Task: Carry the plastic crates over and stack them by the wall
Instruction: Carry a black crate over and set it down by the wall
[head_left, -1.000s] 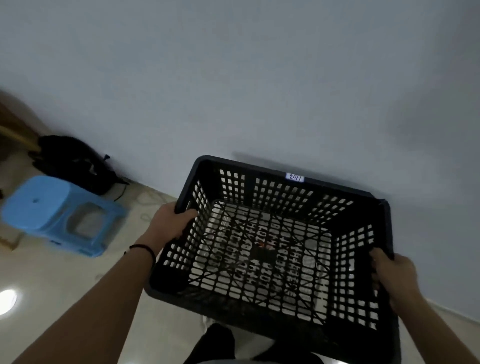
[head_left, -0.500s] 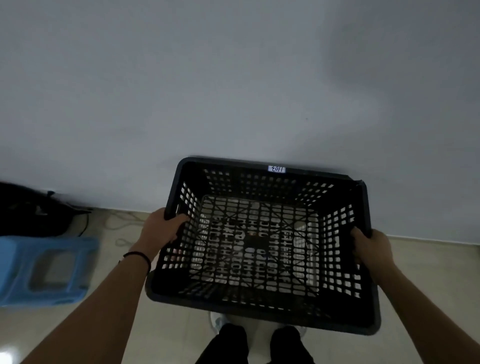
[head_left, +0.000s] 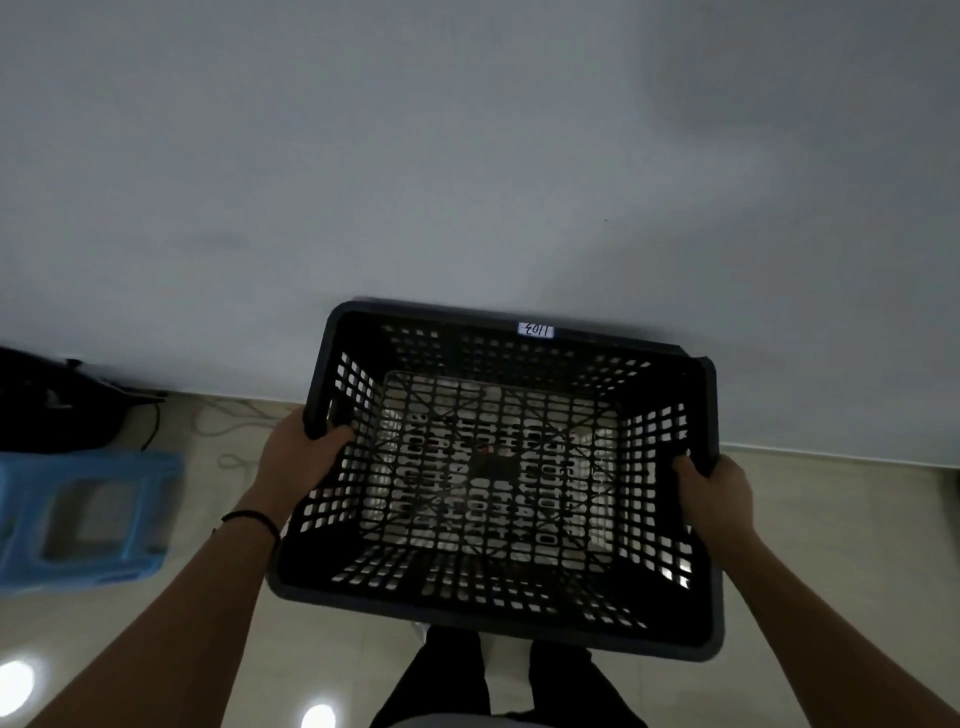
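So we had the black perforated plastic crate up in the air right at the pale grey wall, its far rim nearly against it, above the beige tiled floor. No stack was visible there yet, so this looked like the first one, not yet set down. Our left hand was clamped on its left rim, our right hand on the right rim.

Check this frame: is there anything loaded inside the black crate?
No, the black crate is empty; the floor shows through its perforated bottom while the left hand and right hand carry it.
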